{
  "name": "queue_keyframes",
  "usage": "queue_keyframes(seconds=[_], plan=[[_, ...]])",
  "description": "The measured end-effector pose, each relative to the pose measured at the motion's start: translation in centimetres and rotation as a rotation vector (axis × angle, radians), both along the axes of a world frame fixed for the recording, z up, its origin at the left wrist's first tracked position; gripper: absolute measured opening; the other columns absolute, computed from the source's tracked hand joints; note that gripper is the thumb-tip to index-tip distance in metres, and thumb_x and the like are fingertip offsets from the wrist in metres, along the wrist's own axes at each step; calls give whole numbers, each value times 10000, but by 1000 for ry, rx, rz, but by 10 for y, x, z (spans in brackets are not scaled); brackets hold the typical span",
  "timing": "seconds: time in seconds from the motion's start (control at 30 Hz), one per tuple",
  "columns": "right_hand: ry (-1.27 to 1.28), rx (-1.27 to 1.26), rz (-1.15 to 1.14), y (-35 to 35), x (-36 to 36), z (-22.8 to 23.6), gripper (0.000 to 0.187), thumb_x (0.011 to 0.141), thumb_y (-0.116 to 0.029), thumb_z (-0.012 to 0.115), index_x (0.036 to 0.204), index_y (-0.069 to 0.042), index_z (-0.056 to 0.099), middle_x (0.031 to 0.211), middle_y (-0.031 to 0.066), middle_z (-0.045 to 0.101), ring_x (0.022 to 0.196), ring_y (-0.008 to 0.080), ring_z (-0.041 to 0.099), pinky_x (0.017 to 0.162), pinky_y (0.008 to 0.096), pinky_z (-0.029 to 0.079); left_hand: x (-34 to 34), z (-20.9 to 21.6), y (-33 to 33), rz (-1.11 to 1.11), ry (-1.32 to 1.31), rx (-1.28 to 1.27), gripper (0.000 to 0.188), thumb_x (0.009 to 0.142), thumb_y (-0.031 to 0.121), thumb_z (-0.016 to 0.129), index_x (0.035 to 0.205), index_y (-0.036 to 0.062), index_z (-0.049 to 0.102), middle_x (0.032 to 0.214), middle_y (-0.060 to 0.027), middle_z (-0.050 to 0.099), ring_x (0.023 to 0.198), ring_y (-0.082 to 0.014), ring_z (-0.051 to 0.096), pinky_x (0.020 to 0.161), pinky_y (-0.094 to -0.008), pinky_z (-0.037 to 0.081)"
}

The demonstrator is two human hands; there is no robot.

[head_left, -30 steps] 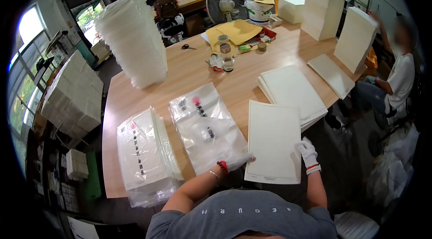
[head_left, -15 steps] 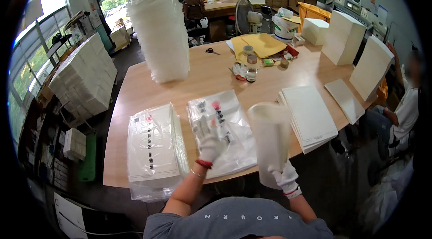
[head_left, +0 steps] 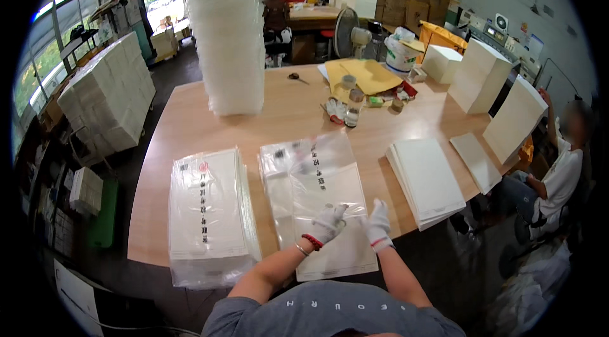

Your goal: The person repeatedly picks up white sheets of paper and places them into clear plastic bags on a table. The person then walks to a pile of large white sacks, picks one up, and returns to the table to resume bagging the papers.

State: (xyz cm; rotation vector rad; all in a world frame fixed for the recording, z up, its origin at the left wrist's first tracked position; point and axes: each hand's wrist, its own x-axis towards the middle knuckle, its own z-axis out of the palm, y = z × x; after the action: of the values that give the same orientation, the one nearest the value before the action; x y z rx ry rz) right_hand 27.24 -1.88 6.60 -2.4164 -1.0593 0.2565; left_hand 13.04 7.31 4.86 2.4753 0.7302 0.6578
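Paper [head_left: 339,261], one white sheet, lies at the near edge of the counter [head_left: 171,127], its upper part overlapping a clear printed bag [head_left: 276,178]; whether inside it or merely against the plastic, I cannot tell. The left hand [head_left: 327,225], gloved, is over the sheet, fingers bent, its grip unclear. The right hand [head_left: 379,223], also gloved, is at the sheet's right edge, fingers extended; whether that grip is clamped cannot be told. Bagged sheets [head_left: 209,210] sit to the left, a white stack [head_left: 428,178] to the right. Beyond are a clear bottle [head_left: 352,113], a tall translucent pile [head_left: 228,51] and a fan [head_left: 344,29].
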Motion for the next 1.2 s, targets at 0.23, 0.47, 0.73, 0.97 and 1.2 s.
queue_keyframes(seconds=[0.23,0.47,0.73,0.97,1.2], plan=[[30,-334,159,64,50,-77,393,902,-260,363,1280,-170,304,1027,207,580,891,375,580,741,481,438,-64,-69,46,453,312,732,480,752,1,505,1223,85,458,1109,-131,490,1030,-249,516,833,-348,463],[116,-287,487,12,42,-81,692,889,-309,408,1394,-104,-17,1092,241,560,912,393,576,760,482,429,-96,-60,28,563,-136,-452,408,813,94,496,1208,62,399,1065,-161,508,860,-265,585,672,-383,466],[9,-292,474,-102,-6,-29,636,879,-313,448,1380,-85,130,791,180,602,652,382,572,562,491,437,-143,-30,-100,573,164,-405,211,775,53,536,972,70,462,995,-183,505,768,-382,558,669,-437,447],[22,-89,622,-176,-33,-33,439,865,-273,471,1250,-73,402,618,145,530,536,357,523,500,474,427,-166,-24,-138,206,-224,-581,98,753,34,556,749,-7,467,834,-165,550,810,-330,554,695,-370,447],[358,-154,531,-193,-12,-16,410,792,-280,557,1185,-182,490,739,158,623,690,350,606,571,414,476,-177,-46,-142,324,-323,-511,84,698,-53,473,716,27,488,664,-121,515,638,-247,534,590,-340,430]])
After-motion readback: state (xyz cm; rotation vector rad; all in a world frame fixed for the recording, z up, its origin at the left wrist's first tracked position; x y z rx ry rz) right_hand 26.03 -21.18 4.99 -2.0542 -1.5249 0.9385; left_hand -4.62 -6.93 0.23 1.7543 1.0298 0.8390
